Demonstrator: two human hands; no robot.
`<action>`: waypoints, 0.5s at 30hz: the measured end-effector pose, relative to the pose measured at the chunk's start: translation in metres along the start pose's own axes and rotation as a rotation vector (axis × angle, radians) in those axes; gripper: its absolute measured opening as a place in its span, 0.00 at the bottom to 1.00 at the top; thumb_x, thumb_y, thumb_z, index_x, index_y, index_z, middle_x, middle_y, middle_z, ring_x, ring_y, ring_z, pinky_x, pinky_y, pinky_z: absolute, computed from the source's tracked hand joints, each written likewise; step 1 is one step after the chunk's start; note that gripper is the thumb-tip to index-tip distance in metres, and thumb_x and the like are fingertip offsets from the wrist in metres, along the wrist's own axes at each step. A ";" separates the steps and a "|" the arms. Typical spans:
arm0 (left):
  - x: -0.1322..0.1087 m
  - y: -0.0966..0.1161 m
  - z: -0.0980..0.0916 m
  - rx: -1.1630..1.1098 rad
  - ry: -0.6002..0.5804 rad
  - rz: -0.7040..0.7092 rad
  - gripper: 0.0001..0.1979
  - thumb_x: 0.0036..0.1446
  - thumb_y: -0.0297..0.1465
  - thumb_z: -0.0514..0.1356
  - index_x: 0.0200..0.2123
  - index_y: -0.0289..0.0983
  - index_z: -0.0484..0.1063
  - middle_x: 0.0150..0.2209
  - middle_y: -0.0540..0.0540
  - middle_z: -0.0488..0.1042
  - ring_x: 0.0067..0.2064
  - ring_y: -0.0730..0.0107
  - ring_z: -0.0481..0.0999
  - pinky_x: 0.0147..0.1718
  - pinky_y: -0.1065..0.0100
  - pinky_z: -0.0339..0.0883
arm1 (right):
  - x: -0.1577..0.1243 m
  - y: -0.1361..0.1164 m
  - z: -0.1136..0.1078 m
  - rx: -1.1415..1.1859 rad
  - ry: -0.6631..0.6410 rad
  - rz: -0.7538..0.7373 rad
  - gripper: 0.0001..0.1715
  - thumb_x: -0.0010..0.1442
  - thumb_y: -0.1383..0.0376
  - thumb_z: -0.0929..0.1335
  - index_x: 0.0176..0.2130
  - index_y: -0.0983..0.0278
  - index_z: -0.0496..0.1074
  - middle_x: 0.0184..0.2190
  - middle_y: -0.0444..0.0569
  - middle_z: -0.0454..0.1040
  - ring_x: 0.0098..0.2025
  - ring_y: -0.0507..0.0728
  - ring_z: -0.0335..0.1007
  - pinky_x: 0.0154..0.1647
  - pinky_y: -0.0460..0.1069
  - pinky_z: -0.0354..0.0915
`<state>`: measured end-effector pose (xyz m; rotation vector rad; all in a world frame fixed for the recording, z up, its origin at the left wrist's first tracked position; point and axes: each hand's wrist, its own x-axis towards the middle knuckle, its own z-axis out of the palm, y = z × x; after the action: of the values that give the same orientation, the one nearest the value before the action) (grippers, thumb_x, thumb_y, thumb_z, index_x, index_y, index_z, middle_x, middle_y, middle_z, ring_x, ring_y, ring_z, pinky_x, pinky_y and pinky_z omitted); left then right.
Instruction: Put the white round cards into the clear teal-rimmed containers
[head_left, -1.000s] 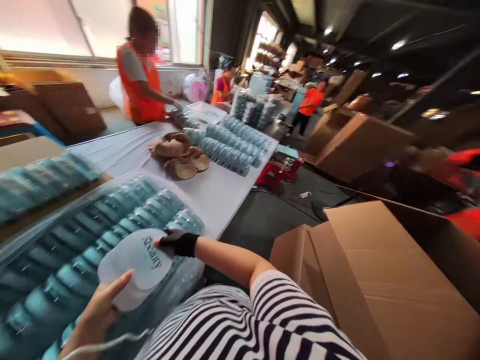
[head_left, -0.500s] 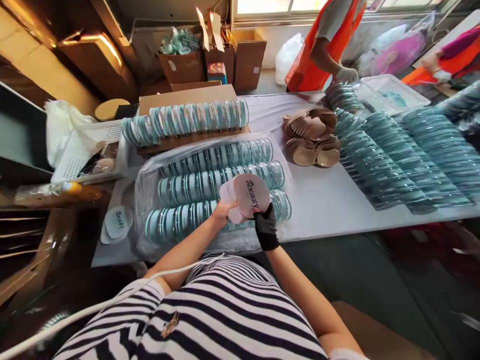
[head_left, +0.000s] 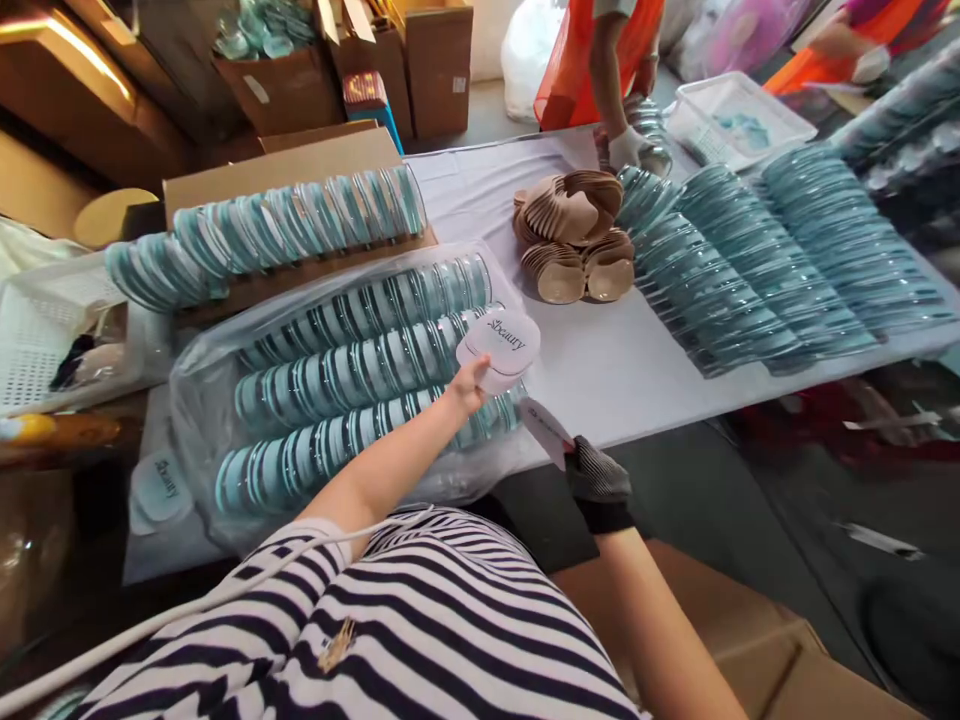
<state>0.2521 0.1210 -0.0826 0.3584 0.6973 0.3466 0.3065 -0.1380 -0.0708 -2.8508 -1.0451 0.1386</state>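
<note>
My left hand (head_left: pixel 469 383) grips a small stack of pale round labels printed "Sbeauty" (head_left: pixel 501 345), held above a clear plastic bag (head_left: pixel 202 350) filled with rows of teal round compacts (head_left: pixel 352 370). My right hand (head_left: pixel 596 480), in a black fingerless glove, pinches a single label (head_left: pixel 546 430) pulled away from the stack, near the table's front edge. More such labels (head_left: pixel 161 485) lie at the bag's left end.
A cardboard box (head_left: pixel 285 170) carries another row of teal compacts (head_left: pixel 262 235). Tan shell-shaped pieces (head_left: pixel 574 240) and long rows of compacts (head_left: pixel 750 260) cover the white table (head_left: pixel 622 370). A person in an orange vest (head_left: pixel 600 60) works opposite, beside a white tray (head_left: pixel 739 115). An open box (head_left: pixel 750 640) stands by my right.
My view has swung from the right-hand box to the table. My right hand has drawn one label off the stack, down and to the right; my left hand keeps the stack.
</note>
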 end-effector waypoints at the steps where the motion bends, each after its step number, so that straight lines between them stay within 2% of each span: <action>1: 0.007 -0.005 0.000 0.001 0.026 -0.011 0.26 0.59 0.26 0.60 0.61 0.34 0.65 0.50 0.40 0.79 0.54 0.57 0.77 0.58 0.57 0.68 | 0.010 -0.009 0.002 -0.027 -0.067 -0.022 0.20 0.68 0.59 0.58 0.45 0.66 0.73 0.32 0.55 0.78 0.31 0.55 0.71 0.29 0.47 0.51; 4: 0.016 -0.010 -0.007 0.010 0.100 -0.036 0.28 0.60 0.27 0.60 0.63 0.35 0.62 0.50 0.40 0.79 0.53 0.58 0.78 0.57 0.58 0.69 | 0.044 -0.033 0.006 -0.089 -0.277 -0.073 0.21 0.70 0.58 0.56 0.50 0.65 0.69 0.34 0.55 0.77 0.33 0.56 0.73 0.30 0.47 0.53; 6: 0.016 -0.009 -0.011 0.001 0.104 -0.034 0.28 0.61 0.28 0.59 0.64 0.35 0.61 0.50 0.41 0.79 0.53 0.59 0.78 0.57 0.58 0.69 | 0.061 -0.042 0.006 -0.114 -0.332 -0.086 0.20 0.70 0.57 0.56 0.50 0.64 0.67 0.35 0.55 0.77 0.35 0.57 0.74 0.31 0.47 0.55; 10: 0.012 -0.007 -0.012 -0.013 0.107 -0.043 0.26 0.61 0.27 0.58 0.63 0.35 0.63 0.49 0.41 0.80 0.54 0.59 0.77 0.58 0.57 0.68 | 0.070 -0.045 0.008 -0.072 -0.251 -0.073 0.18 0.70 0.59 0.56 0.46 0.63 0.69 0.36 0.53 0.77 0.35 0.55 0.72 0.30 0.47 0.52; 15: 0.013 -0.010 -0.010 0.004 0.130 -0.027 0.22 0.59 0.27 0.60 0.57 0.34 0.69 0.49 0.39 0.79 0.54 0.57 0.77 0.57 0.56 0.69 | 0.070 -0.051 0.031 0.088 -0.233 -0.048 0.17 0.69 0.59 0.57 0.44 0.62 0.71 0.38 0.50 0.78 0.32 0.52 0.69 0.28 0.47 0.46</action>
<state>0.2566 0.1199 -0.1018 0.3320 0.8291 0.3450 0.3232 -0.0521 -0.0986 -2.7768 -1.1162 0.5102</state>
